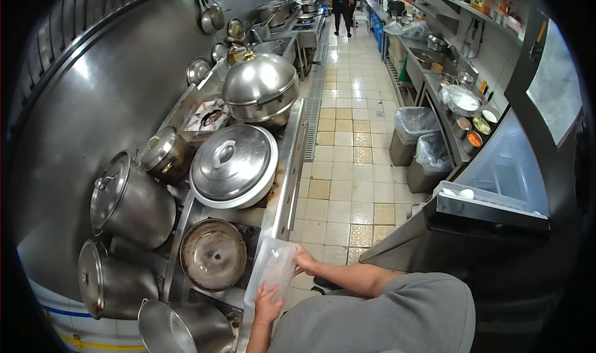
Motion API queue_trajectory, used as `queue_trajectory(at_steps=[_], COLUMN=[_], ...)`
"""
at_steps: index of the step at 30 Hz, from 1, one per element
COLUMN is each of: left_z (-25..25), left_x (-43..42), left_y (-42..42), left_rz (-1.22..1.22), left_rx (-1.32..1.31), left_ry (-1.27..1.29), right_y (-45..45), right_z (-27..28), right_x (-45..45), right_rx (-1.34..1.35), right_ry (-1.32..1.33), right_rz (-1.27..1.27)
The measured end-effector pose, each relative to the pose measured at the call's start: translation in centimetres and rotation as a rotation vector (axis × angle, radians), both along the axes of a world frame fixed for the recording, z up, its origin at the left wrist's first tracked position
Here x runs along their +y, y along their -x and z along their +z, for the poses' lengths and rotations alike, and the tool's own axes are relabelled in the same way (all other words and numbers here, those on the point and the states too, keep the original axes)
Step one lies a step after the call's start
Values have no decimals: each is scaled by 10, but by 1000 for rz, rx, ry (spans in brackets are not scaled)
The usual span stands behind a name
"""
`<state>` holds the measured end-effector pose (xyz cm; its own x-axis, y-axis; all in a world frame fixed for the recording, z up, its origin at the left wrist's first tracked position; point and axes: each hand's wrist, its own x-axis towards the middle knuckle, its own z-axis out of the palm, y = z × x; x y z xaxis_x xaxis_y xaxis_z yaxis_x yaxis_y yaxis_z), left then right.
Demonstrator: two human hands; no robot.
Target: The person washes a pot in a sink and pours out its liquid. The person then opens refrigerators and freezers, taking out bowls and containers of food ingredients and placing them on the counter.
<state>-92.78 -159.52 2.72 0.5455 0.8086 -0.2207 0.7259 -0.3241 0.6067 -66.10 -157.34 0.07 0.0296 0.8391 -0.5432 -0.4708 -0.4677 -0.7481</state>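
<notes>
A translucent plastic container (275, 267), long and pale, is held at the front edge of the stove. My left hand (268, 302) is on its near end, with the fingers spread over the surface. At the far right side, my right hand (304, 260) grips the container's edge. The contents look whitish and cannot be made out. Just left of the container, a worn, empty-looking pan (213, 254) sits on a burner. Beyond that pan stands a wide white basin (271, 185) under a metal lid (230, 160).
Lidded pots (139, 198) line the stove's back, with an open pot (186, 328) nearest. A domed steamer (259, 86) stands farther along. An open fridge drawer (490, 204) and lined bins (428, 157) are on the right. Two people (341, 5) stand far down the aisle.
</notes>
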Motion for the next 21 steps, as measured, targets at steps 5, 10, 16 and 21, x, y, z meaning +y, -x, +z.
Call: queue_trajectory(at_steps=[5, 10, 16, 21], left_z=[36, 66, 55, 122], left_x=[11, 30, 80, 130], left_y=[-81, -159, -232, -295], left_rz=[-142, -385, -544, -759], left_rx=[-60, -45, -124, -186], left_ry=[-45, -49, 0, 14], right_y=[-70, -137, -190, -197], right_z=[12, 15, -33, 19], right_x=[-21, -49, -59, -67], right_rx=[-52, -132, -294, -110], right_ry=[21, -5, -1, 1], right_rz=[-264, -528, -915, -1077])
